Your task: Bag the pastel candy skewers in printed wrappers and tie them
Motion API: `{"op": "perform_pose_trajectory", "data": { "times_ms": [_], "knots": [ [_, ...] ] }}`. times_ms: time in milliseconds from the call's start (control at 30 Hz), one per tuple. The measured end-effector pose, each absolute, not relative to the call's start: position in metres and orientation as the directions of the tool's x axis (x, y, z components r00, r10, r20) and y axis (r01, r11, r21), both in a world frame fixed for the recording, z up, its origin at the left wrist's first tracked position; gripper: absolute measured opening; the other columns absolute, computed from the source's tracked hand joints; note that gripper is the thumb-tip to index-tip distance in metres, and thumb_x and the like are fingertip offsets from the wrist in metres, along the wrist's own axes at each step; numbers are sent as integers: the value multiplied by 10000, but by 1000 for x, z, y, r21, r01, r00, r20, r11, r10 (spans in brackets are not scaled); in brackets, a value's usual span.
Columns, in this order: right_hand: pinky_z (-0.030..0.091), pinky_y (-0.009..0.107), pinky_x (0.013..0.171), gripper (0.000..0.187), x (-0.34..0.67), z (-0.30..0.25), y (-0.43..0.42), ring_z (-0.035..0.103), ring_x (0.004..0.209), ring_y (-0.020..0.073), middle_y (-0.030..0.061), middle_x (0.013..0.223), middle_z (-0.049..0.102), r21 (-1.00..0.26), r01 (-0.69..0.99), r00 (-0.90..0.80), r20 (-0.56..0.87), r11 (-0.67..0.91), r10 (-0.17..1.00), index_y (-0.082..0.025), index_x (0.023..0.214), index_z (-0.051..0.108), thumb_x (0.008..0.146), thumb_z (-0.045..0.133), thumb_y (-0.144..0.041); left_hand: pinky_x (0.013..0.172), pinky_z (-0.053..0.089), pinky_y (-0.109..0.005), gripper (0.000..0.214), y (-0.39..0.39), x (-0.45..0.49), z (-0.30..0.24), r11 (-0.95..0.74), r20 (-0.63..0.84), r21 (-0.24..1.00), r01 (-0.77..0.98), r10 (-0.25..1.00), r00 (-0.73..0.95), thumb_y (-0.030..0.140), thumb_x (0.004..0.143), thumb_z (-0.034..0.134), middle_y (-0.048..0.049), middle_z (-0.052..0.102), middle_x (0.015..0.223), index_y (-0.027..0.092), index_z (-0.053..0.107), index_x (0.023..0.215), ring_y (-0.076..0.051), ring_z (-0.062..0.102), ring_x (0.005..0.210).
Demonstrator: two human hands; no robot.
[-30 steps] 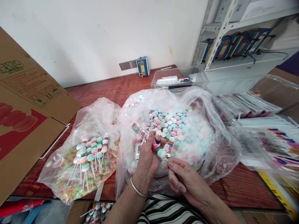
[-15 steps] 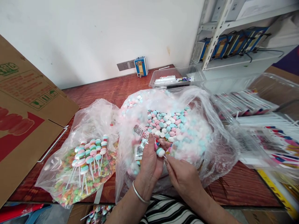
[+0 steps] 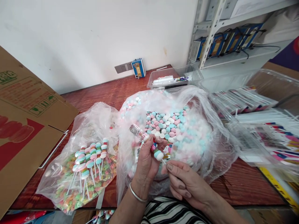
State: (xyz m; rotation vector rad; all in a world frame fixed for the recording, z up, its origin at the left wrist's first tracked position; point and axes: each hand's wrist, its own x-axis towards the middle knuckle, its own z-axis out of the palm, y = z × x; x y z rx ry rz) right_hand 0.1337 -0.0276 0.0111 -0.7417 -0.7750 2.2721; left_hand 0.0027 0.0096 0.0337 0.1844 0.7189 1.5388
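My left hand [image 3: 148, 158] is closed round a printed clear wrapper [image 3: 139, 133] with a candy lollipop [image 3: 158, 154] in it. Blue, green and white pieces show at the lollipop's lower end. My right hand [image 3: 184, 182] pinches the white stick below those pieces between thumb and finger. Both hands are over a large plastic bag [image 3: 217, 152] of pink, blue and white candies [image 3: 167, 123]. To the left, several stacked-candy lollipops [image 3: 91, 155] lie on a bag of small gummy candies [image 3: 70, 194].
A cardboard box [image 3: 30, 124] stands at the left. Clear trays on the right hold printed wrappers [image 3: 245, 99] and white sticks [image 3: 263, 119]. Another clear tray [image 3: 193, 74] sits at the back, near a small blue device [image 3: 138, 68] by the wall. Metal shelving [image 3: 210, 34] rises at the back right.
My right hand has moved slightly down and right along the stick, and more of its fingers show. My left hand still holds the wrapped lollipop. The view has shifted a little.
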Motion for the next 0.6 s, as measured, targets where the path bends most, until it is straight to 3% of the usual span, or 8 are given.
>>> {"op": "perform_pose_trajectory", "data": {
  "times_ms": [67, 133, 200, 300, 367, 433, 533, 600],
  "knots": [
    [288, 200, 398, 329, 133, 7, -29, 271, 345, 55, -108, 447, 357, -908, -195, -541, -215, -370, 813, -184, 795, 619, 927, 531, -472, 891, 538, -338, 130, 12, 5, 34, 50, -354, 519, -853, 921, -161, 250, 813, 709, 9, 626, 726, 159, 626, 773, -122, 659, 731],
    [323, 229, 471, 312, 133, 3, -31, 440, 459, 97, -38, 532, 513, -992, 111, -431, 11, 65, 902, -182, 746, 613, 960, 481, -365, 850, 556, -335, 160, 14, 6, 36, 47, -399, 483, -875, 901, -171, 277, 839, 685, 7, 629, 730, 163, 608, 757, -132, 671, 734],
    [341, 268, 533, 293, 134, -1, -32, 522, 540, 133, 21, 617, 621, -796, 389, -419, 295, 463, 859, -164, 761, 638, 969, 445, -239, 804, 572, -345, 194, 15, 7, 37, 53, -445, 449, -892, 879, -172, 318, 868, 652, -2, 635, 735, 166, 600, 760, -149, 682, 741],
    [334, 310, 564, 258, 137, -6, -34, 537, 516, 153, 47, 603, 654, -397, 569, -497, 532, 720, 686, -99, 983, 684, 965, 428, -127, 749, 577, -324, 245, 15, 10, 41, 48, -488, 436, -899, 852, -191, 356, 896, 612, -6, 626, 714, 160, 584, 752, -147, 674, 709],
    [342, 320, 588, 265, 138, -9, -34, 545, 521, 158, 49, 599, 654, -285, 612, -514, 566, 738, 645, -72, 1090, 670, 956, 442, -102, 708, 568, -291, 275, 13, 12, 43, 49, -488, 471, -881, 846, -213, 366, 902, 601, -5, 605, 681, 155, 570, 728, -135, 652, 672],
    [345, 316, 585, 255, 139, -8, -33, 542, 525, 155, 49, 604, 650, -361, 613, -477, 541, 703, 693, -92, 1045, 683, 958, 446, -124, 697, 559, -275, 262, 11, 12, 44, 67, -460, 525, -849, 861, -216, 356, 889, 621, -8, 601, 685, 148, 581, 734, -131, 638, 671],
    [357, 280, 549, 283, 139, -2, -30, 527, 550, 141, 31, 620, 615, -780, 440, -352, 308, 446, 884, -152, 826, 662, 977, 448, -259, 771, 556, -299, 134, 7, 6, 43, 108, -369, 572, -813, 919, -137, 266, 851, 664, -24, 635, 787, 139, 637, 823, -146, 648, 762],
    [359, 246, 493, 339, 138, 4, -28, 444, 472, 108, -30, 546, 501, -990, 137, -334, -13, 35, 942, -177, 775, 618, 972, 455, -400, 834, 548, -325, 82, 5, 0, 41, 134, -309, 568, -812, 949, -60, 215, 840, 658, -31, 646, 837, 138, 659, 869, -150, 648, 804]
  ]
}}
